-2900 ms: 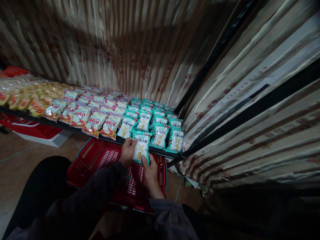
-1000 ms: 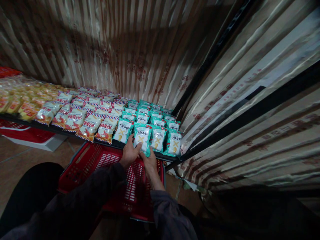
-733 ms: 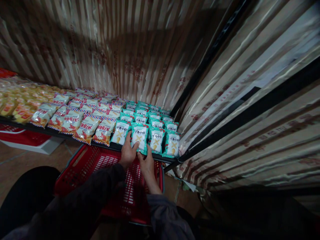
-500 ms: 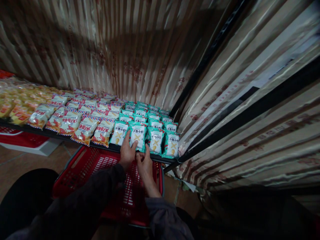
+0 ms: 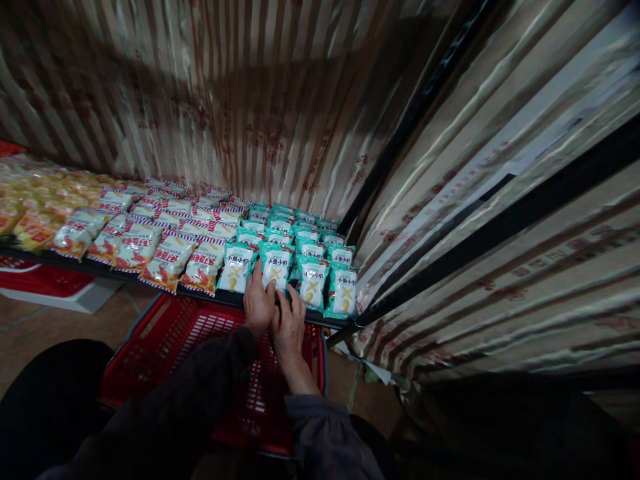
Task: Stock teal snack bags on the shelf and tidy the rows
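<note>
Head view: my left hand [image 5: 258, 303] lies open, fingers flat on the lower edge of a teal snack packet [image 5: 277, 262] at the front of the shelf [image 5: 230, 298]. My right hand [image 5: 287, 325] sits just beside it, fingertips at the packet's bottom edge; I cannot tell whether it grips. A red basket [image 5: 165, 333] sits below both hands, and red-striped packets [image 5: 170, 257] lie beyond my left hand.

Teal snack packets [image 5: 343, 288] on the shelf read "小鱼小虾"
</note>
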{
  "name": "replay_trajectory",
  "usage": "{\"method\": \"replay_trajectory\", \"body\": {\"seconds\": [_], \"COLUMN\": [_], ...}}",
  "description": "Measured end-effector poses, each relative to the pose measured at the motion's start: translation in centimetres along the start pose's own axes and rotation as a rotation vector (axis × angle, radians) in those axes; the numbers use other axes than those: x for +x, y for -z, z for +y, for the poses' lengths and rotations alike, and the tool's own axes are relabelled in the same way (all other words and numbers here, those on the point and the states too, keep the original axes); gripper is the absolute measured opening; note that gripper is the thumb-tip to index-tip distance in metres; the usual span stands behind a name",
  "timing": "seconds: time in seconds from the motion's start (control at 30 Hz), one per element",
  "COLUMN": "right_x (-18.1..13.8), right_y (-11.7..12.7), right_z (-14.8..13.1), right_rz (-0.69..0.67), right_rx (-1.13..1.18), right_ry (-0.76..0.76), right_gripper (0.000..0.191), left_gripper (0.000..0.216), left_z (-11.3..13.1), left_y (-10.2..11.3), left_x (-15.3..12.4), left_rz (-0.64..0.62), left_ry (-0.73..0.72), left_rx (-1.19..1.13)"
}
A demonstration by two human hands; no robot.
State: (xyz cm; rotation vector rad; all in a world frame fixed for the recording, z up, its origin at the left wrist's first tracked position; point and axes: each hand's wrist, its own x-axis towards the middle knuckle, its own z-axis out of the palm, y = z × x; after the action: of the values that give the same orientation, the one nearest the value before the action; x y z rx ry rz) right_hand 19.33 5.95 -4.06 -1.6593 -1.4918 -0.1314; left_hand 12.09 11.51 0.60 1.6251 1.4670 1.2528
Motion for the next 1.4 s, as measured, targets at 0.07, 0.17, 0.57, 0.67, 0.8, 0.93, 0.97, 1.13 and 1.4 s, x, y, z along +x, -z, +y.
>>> {"method": "replay_trajectory", "body": {"seconds": [0.07, 0.17, 0.57, 0.67, 0.8, 0.93, 0.97, 1.13, 1.4], "right_x": [-0.2, -0.4, 2.8, 3.3, 3.5, 3.8, 3.8, 4.1, 4.5], "right_y": [-0.4, -0.8, 3.1, 3.0, 2.6, 2.3, 2.2, 2.1, 2.1], "right_z": [0.4, 0.9, 1.2, 2.6, 3.3, 3.4, 3.5, 3.9, 4.1], "right_rz": [-0.005, -0.016, 0.214, 0.2, 0.154, 0.137, 0.133, 0.137, 0.102], "right_rx": [-0.026, -0.039, -0.223, -0.254, -0.242, -0.248, -0.255, -0.266, -0.243], "right_ry": [0.038, 0.072, -0.074, -0.104, -0.092, -0.092, -0.087, -0.066, -0.083], "right_gripper": [0.038, 0.039, 0.043, 0.045, 0.046, 0.047, 0.047, 0.048, 0.049], "left_gripper": [0.056, 0.056, 0.059, 0.058, 0.059, 0.062, 0.062, 0.059, 0.056], "left_z": [-0.1, -0.1, -1.3, -1.5, -2.1, -2.9, -3.1, -3.4, -3.5], "left_y": [0.0, -0.3, -1.8, -2.1, -2.7, -3.3, -3.4, -3.5, -3.7], "left_x": [0.1, 0.2, 1.1, 1.2, 1.1, 0.8, 0.8, 0.7, 0.9], "left_rz": [-0.004, -0.012, -0.016, -0.019, -0.03, -0.04, -0.042, -0.07, -0.088], "left_ry": [-0.017, -0.034, -0.084, -0.091, -0.114, -0.155, -0.163, -0.211, -0.283], "left_rx": [0.009, 0.015, 0.003, 0.007, 0.002, -0.013, -0.014, 0.002, 0.055]}}
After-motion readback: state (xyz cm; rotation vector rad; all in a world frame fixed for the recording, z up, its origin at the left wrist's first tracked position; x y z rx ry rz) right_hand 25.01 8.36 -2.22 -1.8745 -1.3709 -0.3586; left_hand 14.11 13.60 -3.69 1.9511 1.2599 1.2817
